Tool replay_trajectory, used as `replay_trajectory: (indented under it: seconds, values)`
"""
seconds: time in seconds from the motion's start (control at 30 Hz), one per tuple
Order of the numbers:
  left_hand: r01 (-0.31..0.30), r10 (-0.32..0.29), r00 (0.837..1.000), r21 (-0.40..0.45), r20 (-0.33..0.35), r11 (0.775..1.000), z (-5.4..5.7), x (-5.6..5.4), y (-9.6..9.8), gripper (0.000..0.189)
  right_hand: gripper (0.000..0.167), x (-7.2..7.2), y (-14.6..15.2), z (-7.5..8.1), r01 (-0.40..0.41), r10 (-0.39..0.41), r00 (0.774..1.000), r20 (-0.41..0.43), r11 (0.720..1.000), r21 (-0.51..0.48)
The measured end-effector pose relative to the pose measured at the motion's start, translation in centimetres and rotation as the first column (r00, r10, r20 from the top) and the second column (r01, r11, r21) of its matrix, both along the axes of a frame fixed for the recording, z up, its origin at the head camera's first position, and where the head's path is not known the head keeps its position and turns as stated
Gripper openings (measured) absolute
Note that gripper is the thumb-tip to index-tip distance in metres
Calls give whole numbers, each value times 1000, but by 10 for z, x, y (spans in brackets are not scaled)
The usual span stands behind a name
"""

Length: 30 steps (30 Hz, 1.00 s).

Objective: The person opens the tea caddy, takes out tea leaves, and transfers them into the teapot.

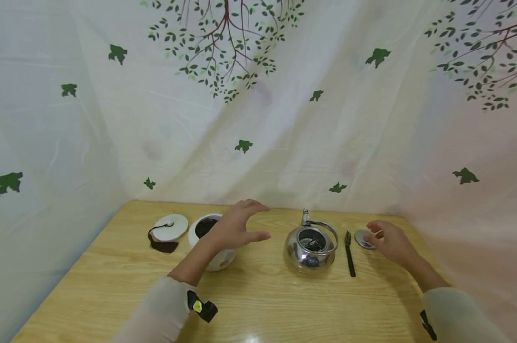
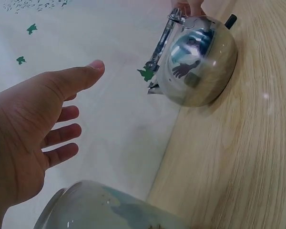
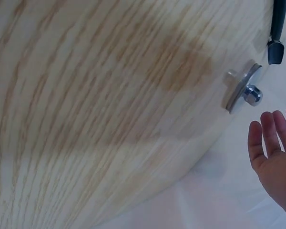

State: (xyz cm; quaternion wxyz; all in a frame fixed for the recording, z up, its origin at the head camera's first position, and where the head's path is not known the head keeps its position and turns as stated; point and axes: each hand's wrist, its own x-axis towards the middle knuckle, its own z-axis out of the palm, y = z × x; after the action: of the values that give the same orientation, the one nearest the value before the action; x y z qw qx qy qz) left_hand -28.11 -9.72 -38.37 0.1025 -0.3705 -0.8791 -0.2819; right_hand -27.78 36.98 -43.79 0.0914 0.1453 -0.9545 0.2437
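Observation:
My left hand (image 1: 234,227) hovers over the right side of a white jar (image 1: 221,261) of dark loose contents, thumb and fingers spread apart and holding nothing. In the left wrist view the left hand (image 2: 26,114) is above the pale jar (image 2: 102,210). A shiny steel kettle (image 1: 308,263) stands uncovered between my hands, its handle up and dark bits inside. Close by the small round kettle lid (image 1: 362,238), my right hand (image 1: 392,242) has loosely bent fingers. The right wrist view shows that lid's knob (image 3: 253,95) apart from the fingertips (image 3: 255,131).
A slim black-handled tool (image 1: 350,257) lies between kettle and lid. At the left, the white jar lid (image 1: 174,227) lies with its dark tassel (image 1: 165,246) on the wooden table (image 1: 258,305). A patterned curtain (image 1: 284,143) hangs right behind the table.

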Motion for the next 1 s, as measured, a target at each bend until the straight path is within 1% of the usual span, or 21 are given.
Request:
replay_trajectory:
  seconds: [0.07, 0.2, 0.3, 0.4, 0.5, 0.57, 0.67, 0.8, 0.87, 1.0]
  values:
    - [-6, 6, 1000, -14, -3, 1000, -3, -1, 8, 67, 41, -1, 0, -3, -5, 5, 1000, -11, 1000, 1]
    - [11, -10, 1000, -28, 7, 1000, -11, -2, 25, 69, 40, 0, 1, -8, 8, -8, 1000, -6, 1000, 8]
    - [30, -30, 999, -27, 16, 999, -18, -1, 35, 69, 41, 1, 1, -13, 23, -23, 1000, 22, 1000, 10]
    - [36, -36, 999, -25, 18, 999, -24, 1, 42, 68, 43, 0, -1, -15, 37, -37, 998, 52, 999, 4]
    - [37, -35, 998, -29, 52, 999, -28, 3, 47, 69, 43, -2, -3, -16, 50, -50, 996, 71, 999, 2]
    - [46, -45, 996, -14, 78, 999, -32, 5, 50, 71, 42, -2, -3, -16, 60, -60, 996, 63, 998, 2]
    - [51, -55, 988, 32, 147, 998, -39, 5, 53, 74, 41, -3, -3, -18, 66, -66, 997, 47, 998, 3]
    - [40, -64, 967, 101, 245, 994, -51, 4, 54, 78, 40, -5, -1, -22, 67, -67, 997, 34, 998, 7]
    - [48, -83, 956, 131, 282, 990, -56, 3, 55, 81, 40, -6, 0, -23, 70, -70, 997, 28, 997, 11]
    - [83, -137, 934, 173, 329, 981, -65, -1, 59, 89, 36, -7, 3, -25, 75, -75, 997, 7, 997, 29]
